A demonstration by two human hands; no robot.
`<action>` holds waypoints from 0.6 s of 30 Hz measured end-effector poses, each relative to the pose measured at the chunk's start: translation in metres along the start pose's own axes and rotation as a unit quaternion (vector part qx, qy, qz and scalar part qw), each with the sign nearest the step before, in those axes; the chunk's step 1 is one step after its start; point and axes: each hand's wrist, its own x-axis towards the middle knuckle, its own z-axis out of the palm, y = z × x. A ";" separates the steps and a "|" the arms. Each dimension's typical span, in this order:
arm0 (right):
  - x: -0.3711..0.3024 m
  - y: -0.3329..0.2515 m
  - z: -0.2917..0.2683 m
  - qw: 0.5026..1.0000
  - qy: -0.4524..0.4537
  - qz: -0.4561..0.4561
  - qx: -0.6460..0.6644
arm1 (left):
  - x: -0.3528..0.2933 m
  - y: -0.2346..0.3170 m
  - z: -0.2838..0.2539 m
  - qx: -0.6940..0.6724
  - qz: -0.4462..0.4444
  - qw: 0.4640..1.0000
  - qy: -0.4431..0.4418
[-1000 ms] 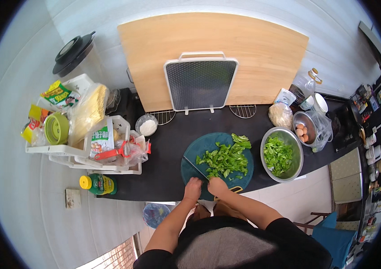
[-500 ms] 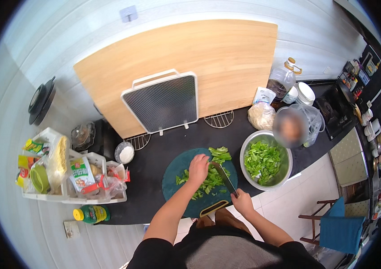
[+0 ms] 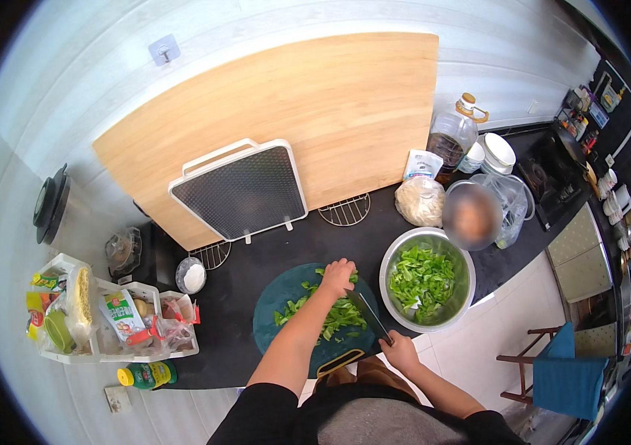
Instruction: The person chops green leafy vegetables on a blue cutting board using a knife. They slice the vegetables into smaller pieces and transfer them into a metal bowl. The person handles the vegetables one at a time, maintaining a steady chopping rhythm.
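Observation:
My left hand is closed over a bunch of leafy greens near the far edge of a round dark green cutting board, hiding most of that bunch. In my right hand is the handle of a kitchen knife. Its dark blade slants up and left over the board, the tip close to my left fingers. Chopped leafy greens lie loose left of the blade and under my left forearm. Right of the board, a steel bowl holds more cut greens.
A small bowl of white powder and white baskets of packets stand left. Behind are a black-faced board with a white rim and a large wooden board. Beyond the steel bowl sit a bagged pale food and an oil jug.
My left hand has shifted from the near part of the greens onto the bunch at the board's far edge. The knife stays in my right hand. The whole view has turned slightly.

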 end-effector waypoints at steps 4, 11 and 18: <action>0.010 -0.002 0.004 0.999 -0.031 -0.008 -0.017 | -0.024 -0.021 -0.015 -0.038 -0.006 0.998 0.044; 0.014 -0.009 0.014 0.991 -0.104 -0.043 -0.071 | -0.081 -0.075 -0.025 -0.239 -0.108 0.952 0.158; 0.013 -0.029 0.036 0.925 -0.243 -0.217 -0.195 | -0.144 -0.128 -0.015 -0.361 -0.177 0.877 0.263</action>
